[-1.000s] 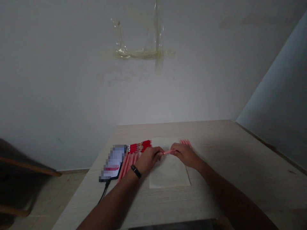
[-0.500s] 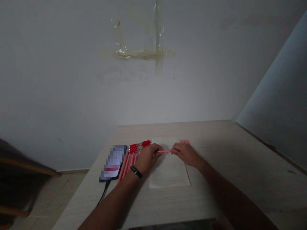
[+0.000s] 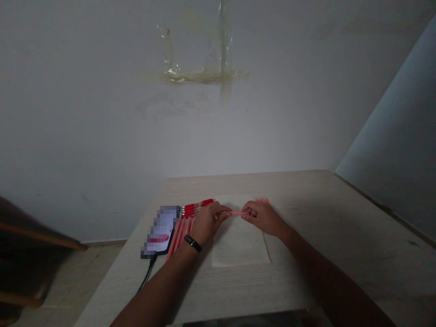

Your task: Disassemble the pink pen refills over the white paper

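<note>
Fingertips [image 3: 226, 210] of a person's bare left hand [image 3: 208, 223] pinch one end of a slender pink rod [image 3: 237, 213], while the bare right hand [image 3: 265, 219], fingers curled and closed, grips the other. The rod lies roughly crosswise between the two hands, over a pale rectangular sheet [image 3: 239, 249] on a light wood-grain table [image 3: 299, 193]; whether it touches the sheet is unclear. A black wristband [image 3: 193, 243] circles the left wrist.

Beyond the left hand sits a row of red pen-like pieces with silvery ends [image 3: 191, 209]. Long pink tubes [image 3: 177, 237] lie side by side between the left forearm and a dark-edged flat device [image 3: 162, 230], its screen blurred, with a black cable [image 3: 147, 275] at its near end. Pointed pink pieces [image 3: 262, 200] show just past the right hand, partly hidden by it. Shiny, yellowed tape [image 3: 195, 78] clings to the grey-white wall [image 3: 289, 113] behind.
</note>
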Available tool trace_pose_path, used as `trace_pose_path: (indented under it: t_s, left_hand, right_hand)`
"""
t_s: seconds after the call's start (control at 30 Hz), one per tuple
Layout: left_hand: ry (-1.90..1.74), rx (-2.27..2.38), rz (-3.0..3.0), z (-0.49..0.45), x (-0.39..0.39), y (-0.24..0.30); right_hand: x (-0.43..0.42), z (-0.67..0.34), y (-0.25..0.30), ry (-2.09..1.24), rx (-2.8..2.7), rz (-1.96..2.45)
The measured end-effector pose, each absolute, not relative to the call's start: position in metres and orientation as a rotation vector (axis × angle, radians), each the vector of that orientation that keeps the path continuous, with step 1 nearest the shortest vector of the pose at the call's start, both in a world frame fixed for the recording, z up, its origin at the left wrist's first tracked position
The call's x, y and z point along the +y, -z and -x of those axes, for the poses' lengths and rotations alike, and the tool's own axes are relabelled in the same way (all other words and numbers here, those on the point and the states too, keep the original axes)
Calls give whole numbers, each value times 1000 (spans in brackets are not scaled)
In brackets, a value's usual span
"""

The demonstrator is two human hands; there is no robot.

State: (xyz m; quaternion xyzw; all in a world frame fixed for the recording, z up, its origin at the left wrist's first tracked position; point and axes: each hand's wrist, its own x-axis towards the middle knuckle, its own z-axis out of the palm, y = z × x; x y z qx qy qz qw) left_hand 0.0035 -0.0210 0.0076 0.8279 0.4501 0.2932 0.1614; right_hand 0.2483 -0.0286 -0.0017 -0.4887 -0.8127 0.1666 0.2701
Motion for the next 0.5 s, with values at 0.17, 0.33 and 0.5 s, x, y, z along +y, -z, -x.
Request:
trace_pose_path:
  t_s: [0.17,0.33,0.5]
  left_hand:
    - [-824,1288,-2381,-5,-21,-8]
    - [-844,1249,-2356,-8,-22,-5]
    - [-848,1243,-2352,-9,-21,-4]
  right_hand:
    - [-26,-249,5,-344,-2271,1355]
    - [-28,-247,6,-357,-2221,1395]
    - [-29,-246,5,-426,-2192,1379]
